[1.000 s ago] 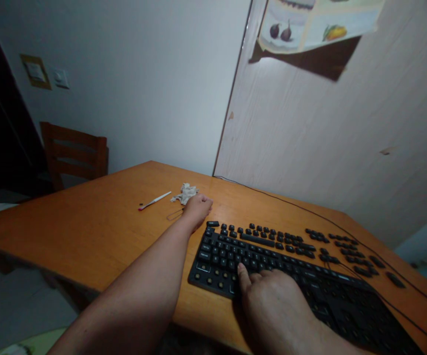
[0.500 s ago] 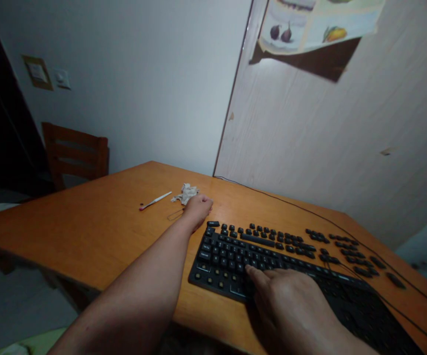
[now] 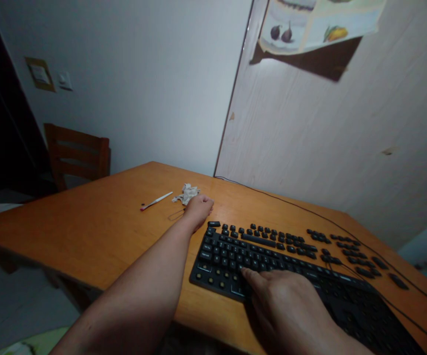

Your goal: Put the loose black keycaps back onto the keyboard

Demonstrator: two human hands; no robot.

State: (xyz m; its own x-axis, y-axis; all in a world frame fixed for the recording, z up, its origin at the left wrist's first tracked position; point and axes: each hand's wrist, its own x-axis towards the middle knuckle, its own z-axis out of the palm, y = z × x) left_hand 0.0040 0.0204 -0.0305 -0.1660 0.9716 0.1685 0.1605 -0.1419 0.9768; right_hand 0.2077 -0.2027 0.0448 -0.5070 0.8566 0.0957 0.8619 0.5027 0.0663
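A black keyboard (image 3: 219,265) lies along the table's front right. Keycaps fill much of its left part, while the bottom rows show bare switches. My right hand (image 3: 287,296) is over the keyboard, its index finger stretched out and its tip touching a keycap; its other fingers are mostly hidden. Beyond the keyboard's left end, my left hand (image 3: 199,209) rests closed on the table, and whatever is in it, if anything, is hidden. Right by it are a crumpled tissue (image 3: 187,194) and a thin wire loop (image 3: 175,215), partly covered by the wrist.
Loose black keycaps (image 3: 291,240) lie in rows behind the keyboard, including a long space bar (image 3: 258,240). A white brush-like stick (image 3: 157,201) lies on the table (image 3: 88,231). A black cable (image 3: 287,201) runs along the wall side. A wooden chair (image 3: 78,150) stands at left.
My right index finger has shifted slightly left along the keys. My left hand stays where it was, and the view has moved very slightly.
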